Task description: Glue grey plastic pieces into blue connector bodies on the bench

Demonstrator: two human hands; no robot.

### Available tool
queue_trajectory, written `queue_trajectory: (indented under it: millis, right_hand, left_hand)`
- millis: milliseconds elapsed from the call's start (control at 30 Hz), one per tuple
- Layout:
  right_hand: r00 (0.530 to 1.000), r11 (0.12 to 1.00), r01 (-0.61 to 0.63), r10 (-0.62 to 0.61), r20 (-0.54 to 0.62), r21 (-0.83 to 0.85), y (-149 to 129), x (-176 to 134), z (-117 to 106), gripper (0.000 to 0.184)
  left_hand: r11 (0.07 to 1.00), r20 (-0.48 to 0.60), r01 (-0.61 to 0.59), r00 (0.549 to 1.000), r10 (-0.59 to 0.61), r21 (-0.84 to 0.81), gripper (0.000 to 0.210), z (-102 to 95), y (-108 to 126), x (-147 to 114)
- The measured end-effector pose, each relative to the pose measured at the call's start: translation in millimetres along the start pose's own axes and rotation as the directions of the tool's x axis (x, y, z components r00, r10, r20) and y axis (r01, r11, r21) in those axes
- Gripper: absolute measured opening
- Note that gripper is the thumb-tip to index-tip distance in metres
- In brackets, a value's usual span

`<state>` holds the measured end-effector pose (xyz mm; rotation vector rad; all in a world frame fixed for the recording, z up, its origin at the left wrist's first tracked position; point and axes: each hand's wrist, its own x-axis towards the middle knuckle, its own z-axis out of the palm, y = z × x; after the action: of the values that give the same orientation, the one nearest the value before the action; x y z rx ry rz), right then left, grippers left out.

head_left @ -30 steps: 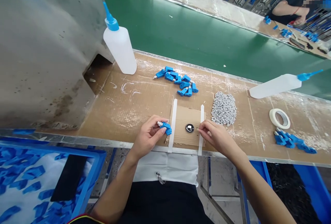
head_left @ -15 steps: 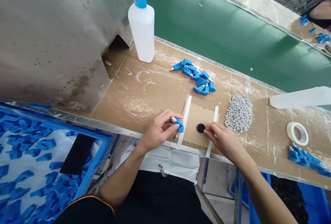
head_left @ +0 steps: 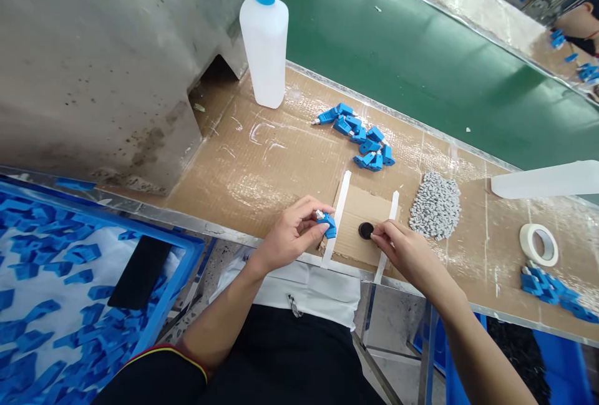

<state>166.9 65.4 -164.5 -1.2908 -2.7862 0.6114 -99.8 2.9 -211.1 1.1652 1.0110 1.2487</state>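
Observation:
Between the thumb and fingers of my left hand (head_left: 294, 233) is a small blue plastic part (head_left: 328, 224) with a white tip, held just left of a taped-down cardboard square (head_left: 362, 202). My right hand (head_left: 402, 244) has its thumb and forefinger pinched at the right edge of a small round black cap (head_left: 365, 230) on that square. Anything inside the pinch is too small to make out. Beyond the hands lies a loose cluster of blue parts (head_left: 369, 148), some with white tips. A heap of small grey pieces (head_left: 435, 206) sits to the right of the square.
A white bottle with a blue nozzle (head_left: 264, 49) stands at the back left beside a metal housing (head_left: 112, 68). On the right are a tape roll (head_left: 539, 244), more blue parts (head_left: 552, 289) and a lying white bottle (head_left: 545, 180). A blue crate (head_left: 187, 268) borders the bench, lower left.
The whole view has shifted slightly as the head moved. Both hands keep nearly the same pose, the left still holding the blue part, the right still at the black cap.

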Motion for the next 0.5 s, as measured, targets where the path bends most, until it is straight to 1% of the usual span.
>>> queue_trajectory:
  millis: [167,267,333,500]
  right_hand:
    - [1.0,0.999,0.007,-0.007,-0.011,0.05,1,-3,-6,0.022]
    - [0.999,0.996,-0.028,0.032,-0.042,0.08,5,-11,-10,0.022]
    - [0.997,0.996,-0.051,0.055,-0.056,0.079,8,-16,-10,0.023]
    - [0.997,0.996,-0.072,0.074,-0.035,0.055,14,-20,-3,0.025]
  left_hand:
    - [1.0,0.0,-0.001,1.0,0.001,-0.028,0.019,0.2,-1,0]
    - [1.0,-0.004,0.003,1.0,-0.003,-0.029,0.02,0.2,-1,0]
    - [1.0,-0.002,0.007,1.0,-0.007,-0.027,0.02,0.1,-1,0]
    - [1.0,0.01,0.011,1.0,-0.011,-0.012,0.022,-0.1,0,0]
